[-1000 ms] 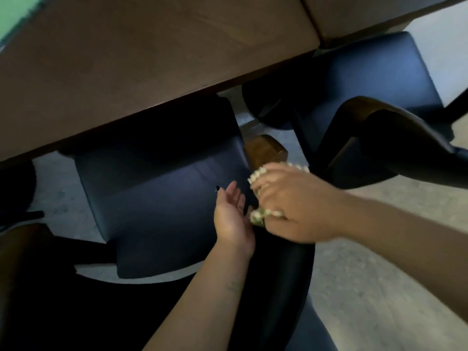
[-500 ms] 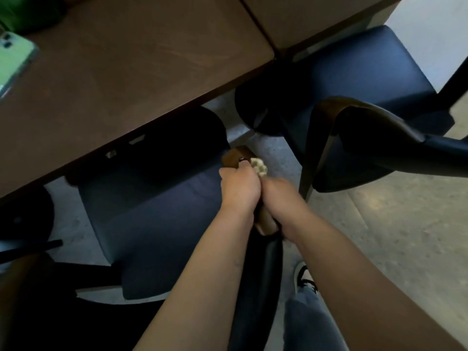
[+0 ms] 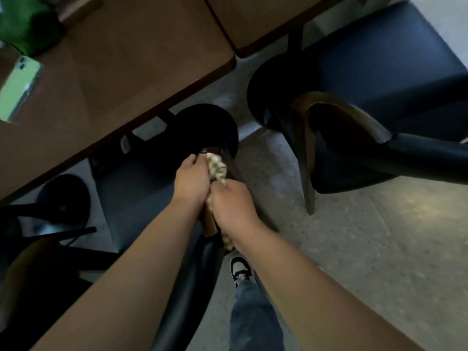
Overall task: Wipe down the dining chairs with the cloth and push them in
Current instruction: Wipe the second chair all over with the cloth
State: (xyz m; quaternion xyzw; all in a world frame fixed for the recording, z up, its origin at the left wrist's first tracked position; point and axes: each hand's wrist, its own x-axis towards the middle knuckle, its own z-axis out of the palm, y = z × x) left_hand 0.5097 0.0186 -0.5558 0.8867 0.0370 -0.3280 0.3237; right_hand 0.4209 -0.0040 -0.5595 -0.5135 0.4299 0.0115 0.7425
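Brown wooden table (image 3: 141, 54) overhangs the dark blue padded chair (image 3: 136, 188) — left hand (image 3: 191, 182) and right hand (image 3: 231, 205) both grip the crumpled pale patterned cloth (image 3: 216, 168) on its wooden armrest (image 3: 209, 221).

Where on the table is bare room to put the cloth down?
The brown table is bare between the green phone at its left edge and the seam to the next table. The far-left corner is crowded by a green object.

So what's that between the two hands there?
In the head view, the crumpled cloth sits between the left hand and right hand, bunched over the chair's wooden armrest.
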